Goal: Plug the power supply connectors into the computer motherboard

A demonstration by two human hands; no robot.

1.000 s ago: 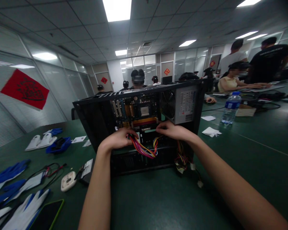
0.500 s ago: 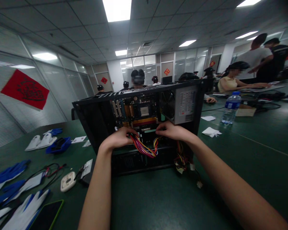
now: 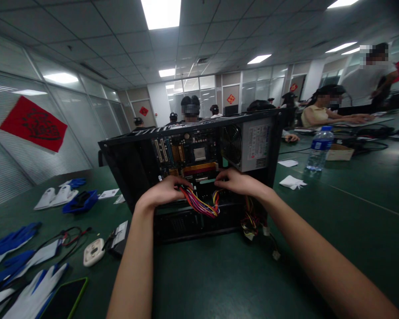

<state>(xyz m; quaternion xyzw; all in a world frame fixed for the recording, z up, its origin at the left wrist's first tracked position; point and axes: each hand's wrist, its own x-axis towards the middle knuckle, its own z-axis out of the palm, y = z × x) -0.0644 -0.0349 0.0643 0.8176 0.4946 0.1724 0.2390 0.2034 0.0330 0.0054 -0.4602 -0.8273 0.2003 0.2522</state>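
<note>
A black desktop computer case (image 3: pixel 119 155) stands on the table with its side open toward me. Inside are a motherboard (image 3: pixel 189 148) and a silver power supply (image 3: pixel 257 141) at the upper right. My left hand (image 3: pixel 164 190) is closed on one end of a multicoloured cable bundle (image 3: pixel 199 206), just below the motherboard. The bundle sags and rises toward my right hand (image 3: pixel 234 180), whose fingers are pinched at the board's lower edge. What lies between those fingertips is hidden. More loose power cables (image 3: pixel 250 219) hang out at the lower right of the case.
Left on the table lie gloves (image 3: pixel 36 292), a phone (image 3: pixel 64 299), a white square object (image 3: pixel 93 252), a blue tray (image 3: pixel 81 201) and white shoe-like items (image 3: pixel 55 197). A water bottle (image 3: pixel 318 148) and crumpled tissue (image 3: pixel 291 182) are right. People sit beyond.
Both hands and the cable bundle stay nearly where they were. In the background at right, a standing person in white has shifted to the right.
</note>
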